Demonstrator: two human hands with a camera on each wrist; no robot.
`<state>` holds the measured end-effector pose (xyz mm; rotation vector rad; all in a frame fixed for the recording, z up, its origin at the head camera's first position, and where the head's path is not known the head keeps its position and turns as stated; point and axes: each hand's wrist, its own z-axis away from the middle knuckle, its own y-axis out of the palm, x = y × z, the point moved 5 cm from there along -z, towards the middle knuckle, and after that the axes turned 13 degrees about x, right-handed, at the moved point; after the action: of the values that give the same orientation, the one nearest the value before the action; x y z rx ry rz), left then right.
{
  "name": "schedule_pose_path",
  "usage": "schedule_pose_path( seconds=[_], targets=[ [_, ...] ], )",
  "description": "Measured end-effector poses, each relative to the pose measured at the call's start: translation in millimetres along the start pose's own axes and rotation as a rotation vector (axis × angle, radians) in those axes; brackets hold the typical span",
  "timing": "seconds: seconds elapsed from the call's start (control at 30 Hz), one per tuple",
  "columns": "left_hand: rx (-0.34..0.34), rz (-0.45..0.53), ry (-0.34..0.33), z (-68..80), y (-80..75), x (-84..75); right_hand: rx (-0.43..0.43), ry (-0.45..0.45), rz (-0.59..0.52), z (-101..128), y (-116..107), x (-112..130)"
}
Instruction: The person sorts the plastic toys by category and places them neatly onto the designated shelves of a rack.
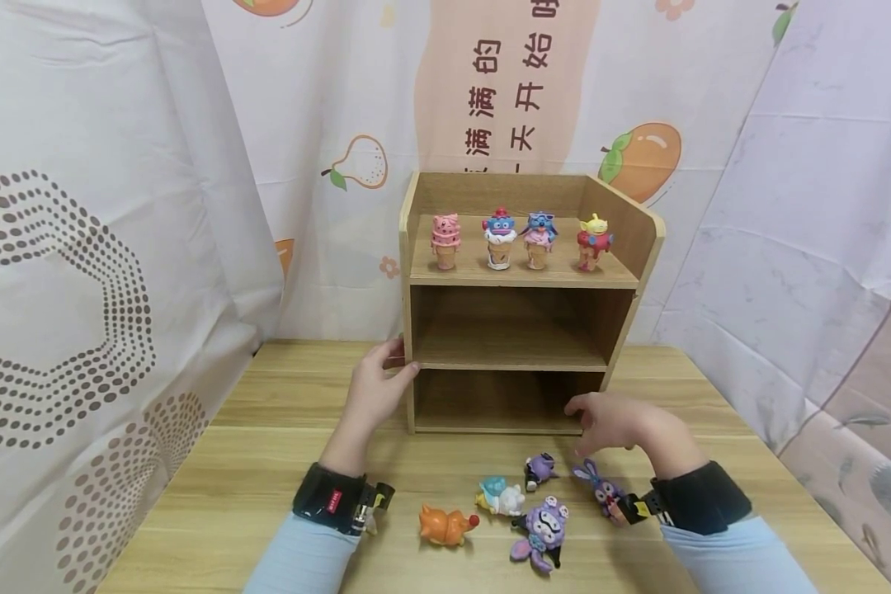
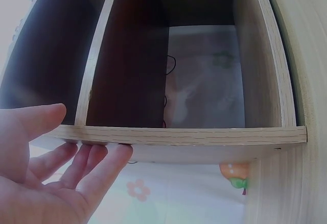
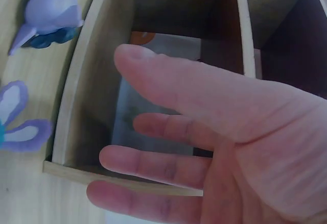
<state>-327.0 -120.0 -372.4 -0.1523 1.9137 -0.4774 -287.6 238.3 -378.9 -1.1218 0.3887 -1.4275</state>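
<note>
- Head view: left hand (image 1: 377, 388) set against the left side panel of the three-tier light wooden shelf unit (image 1: 516, 276), thumb at the front edge, fingers behind the panel; left wrist view shows those fingers (image 2: 97, 168) straight and relaxed along the panel's outer face, thumb on its front edge, nothing clasped.
- Right hand (image 1: 612, 421) low in front of the unit's bottom right corner, fingers spread and slack; right wrist view shows the palm open, fingers (image 3: 168, 165) extended before the lowest compartment, holding nothing; whether it touches the wood cannot be told.
- Shelf unit: upright at the far middle of the pale wooden table (image 1: 215, 462), open front towards the person; middle and bottom compartments hold no figures.
- Top tier, in a row: pink pig cone figure (image 1: 445, 240); blue-and-white cone figure with red cap (image 1: 500, 238); blue cone figure with glasses (image 1: 538, 238); green-headed red figure (image 1: 593, 240).
- Table, between the wrists: small dark purple figure (image 1: 539, 470); purple rabbit figure (image 1: 600, 485) just beside the right wrist; white-and-blue figure (image 1: 501, 496); large purple long-eared figure (image 1: 541, 533); orange animal figure (image 1: 445, 525).
- Surround: white printed curtains (image 1: 82, 247) on three sides.
</note>
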Motion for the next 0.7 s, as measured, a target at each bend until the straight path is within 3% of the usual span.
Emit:
schedule_pose_path(
  seconds=[0.7],
  targets=[
    [-0.007,-0.001,-0.003,-0.2,0.0,-0.3,0.036,0.065,0.006,-3,19,-28]
  ],
)
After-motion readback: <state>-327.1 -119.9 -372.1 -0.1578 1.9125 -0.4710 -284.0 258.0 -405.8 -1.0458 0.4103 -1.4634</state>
